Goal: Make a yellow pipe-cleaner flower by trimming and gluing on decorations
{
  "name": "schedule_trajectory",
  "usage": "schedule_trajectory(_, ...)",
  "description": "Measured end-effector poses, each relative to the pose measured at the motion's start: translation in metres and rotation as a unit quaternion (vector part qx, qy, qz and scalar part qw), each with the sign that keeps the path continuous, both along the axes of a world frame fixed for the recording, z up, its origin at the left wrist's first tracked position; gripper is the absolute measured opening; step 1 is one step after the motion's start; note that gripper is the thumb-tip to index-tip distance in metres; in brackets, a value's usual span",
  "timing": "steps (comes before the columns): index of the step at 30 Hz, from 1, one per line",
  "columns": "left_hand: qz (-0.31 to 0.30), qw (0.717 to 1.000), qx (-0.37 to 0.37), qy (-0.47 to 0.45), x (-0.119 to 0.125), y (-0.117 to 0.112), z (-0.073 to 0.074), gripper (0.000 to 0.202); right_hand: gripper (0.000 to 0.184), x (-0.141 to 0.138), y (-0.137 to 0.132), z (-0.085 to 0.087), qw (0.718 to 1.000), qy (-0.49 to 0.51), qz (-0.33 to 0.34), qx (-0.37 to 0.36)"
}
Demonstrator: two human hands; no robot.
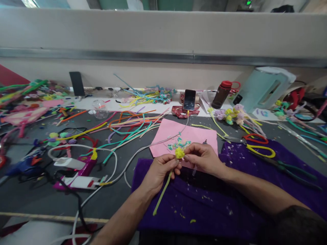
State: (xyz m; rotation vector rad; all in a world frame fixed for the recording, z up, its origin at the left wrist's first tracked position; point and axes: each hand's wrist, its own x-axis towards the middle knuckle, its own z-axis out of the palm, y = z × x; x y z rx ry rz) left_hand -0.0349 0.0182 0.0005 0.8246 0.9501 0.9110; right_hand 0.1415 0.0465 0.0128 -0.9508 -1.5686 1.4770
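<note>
Over the purple cloth, my left hand pinches a pipe-cleaner flower just below its bloom. The yellow bloom is a tight fuzzy ball, and its light green stem slants down past my fingers. My right hand is closed too, thumb and fingertips pressed against the bloom's right side. A small translucent piece shows under the right hand; I cannot tell what it is. Just beyond my hands, a pink sheet bears teal and pale pipe-cleaner scraps.
Scissors and dark-handled pliers lie on the right. Loose pipe cleaners, white cables and a magenta-and-white device spread leftward. Along the back stand a phone, a bottle and a pale kettle.
</note>
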Motion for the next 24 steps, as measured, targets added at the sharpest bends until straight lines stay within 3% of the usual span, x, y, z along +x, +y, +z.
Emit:
schedule_trajectory(10, 0.010, 0.998, 0.021, 0.050, 0.0019, 0.0004, -0.0002, 0.019, 0.013, 0.0002, -0.0006, 0.0009, 0.999, -0.029, -0.008, 0.028)
schedule_trajectory(16, 0.011, 0.997, 0.025, 0.068, 0.0027, 0.0008, -0.0002, 0.020, 0.016, -0.0021, -0.0022, 0.0009, 1.000, -0.023, -0.008, -0.002)
schedule_trajectory(24, 0.016, 0.999, 0.007, 0.038, 0.0017, 0.0014, -0.0006, 0.020, 0.015, -0.0014, -0.0024, 0.0060, 1.000, -0.013, -0.011, -0.012)
